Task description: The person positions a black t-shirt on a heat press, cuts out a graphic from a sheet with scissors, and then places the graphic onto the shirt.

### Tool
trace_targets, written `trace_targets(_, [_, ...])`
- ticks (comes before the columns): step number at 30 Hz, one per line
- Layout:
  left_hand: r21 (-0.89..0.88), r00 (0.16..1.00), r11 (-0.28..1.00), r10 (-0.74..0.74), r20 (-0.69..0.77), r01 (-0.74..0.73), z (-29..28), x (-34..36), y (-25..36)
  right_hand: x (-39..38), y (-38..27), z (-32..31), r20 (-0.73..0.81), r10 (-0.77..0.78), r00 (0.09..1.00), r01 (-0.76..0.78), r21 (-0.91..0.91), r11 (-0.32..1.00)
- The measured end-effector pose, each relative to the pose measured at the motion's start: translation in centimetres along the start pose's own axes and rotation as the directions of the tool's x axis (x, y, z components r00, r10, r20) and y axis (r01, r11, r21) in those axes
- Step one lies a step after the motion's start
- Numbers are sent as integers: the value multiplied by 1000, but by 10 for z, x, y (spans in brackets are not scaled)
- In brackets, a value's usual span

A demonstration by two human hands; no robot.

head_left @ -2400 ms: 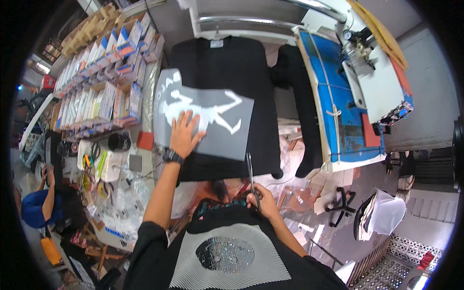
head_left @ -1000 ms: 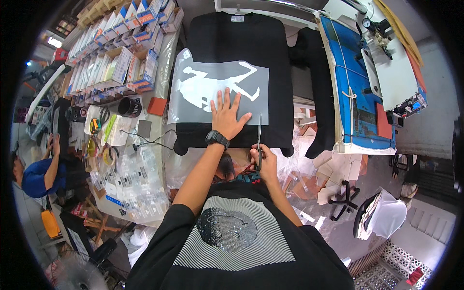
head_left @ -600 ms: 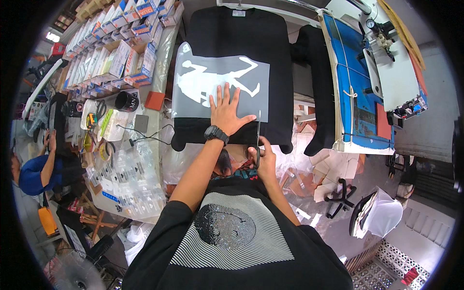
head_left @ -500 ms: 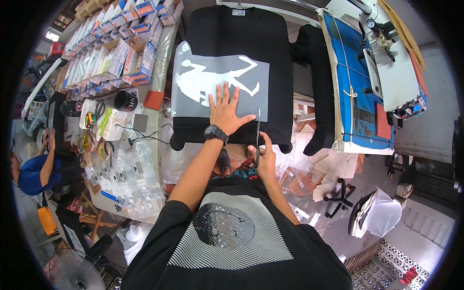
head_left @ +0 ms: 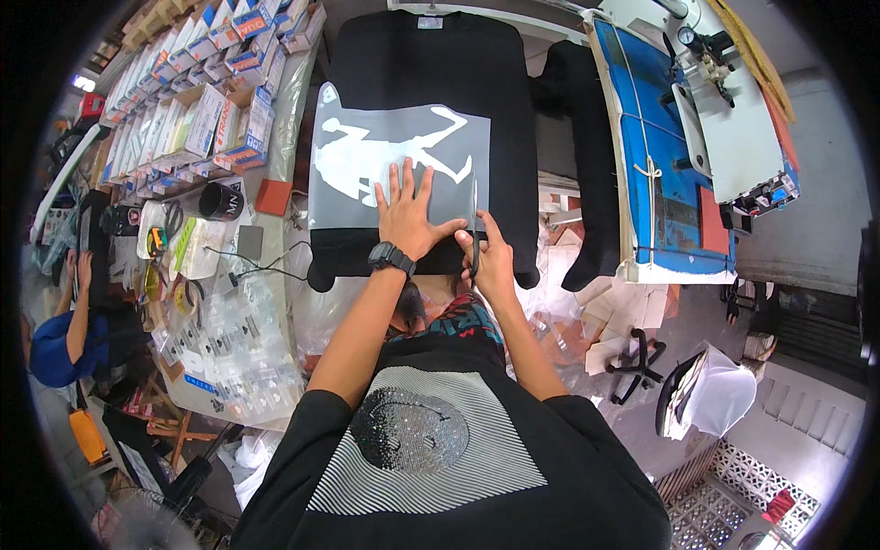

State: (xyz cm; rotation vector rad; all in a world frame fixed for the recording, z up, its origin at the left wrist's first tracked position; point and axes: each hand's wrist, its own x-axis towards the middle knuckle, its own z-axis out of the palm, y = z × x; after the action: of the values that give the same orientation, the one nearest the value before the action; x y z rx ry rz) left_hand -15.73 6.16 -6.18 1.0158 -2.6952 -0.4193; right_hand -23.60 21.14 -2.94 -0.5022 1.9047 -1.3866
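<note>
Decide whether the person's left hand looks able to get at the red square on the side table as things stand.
Probably yes: the left hand lies spread on the grey sheet, gripping nothing, and nothing visible covers the red square or blocks the way across.

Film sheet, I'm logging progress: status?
Left hand flat on translucent film sheet, over black shirt; right hand gripping scissors; blades at sheet's right side; left thumb close beside blades.

wall point(head_left: 807, 197): pale grey, right | floor point(head_left: 689, 323): grey, littered | chair base point(head_left: 639, 367): black, star-shaped | patterned blocks point(head_left: 753, 474): lower right
</note>
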Motion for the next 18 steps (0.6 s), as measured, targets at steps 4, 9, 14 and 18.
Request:
trace_targets(4, [-5, 1000, 1000, 16, -21, -16, 1, -1, -2, 17, -15, -4, 15, 10, 1000, -9, -59, 998])
trace_targets(9, [-13, 1000, 1000, 11, 9, -11, 0, 0, -2, 47, -27, -3, 2, -40, 999, 40, -80, 996])
trace_targets(14, [-16, 1000, 1000, 2, 18, -1, -6, 1, 2, 98, -34, -4, -32, -100, 995, 94, -138, 986])
trace_targets(18, [-22, 1000, 1000, 3, 0, -3, -8, 1, 3, 130, -73, -20, -131, -207, 970, 166, -265, 950])
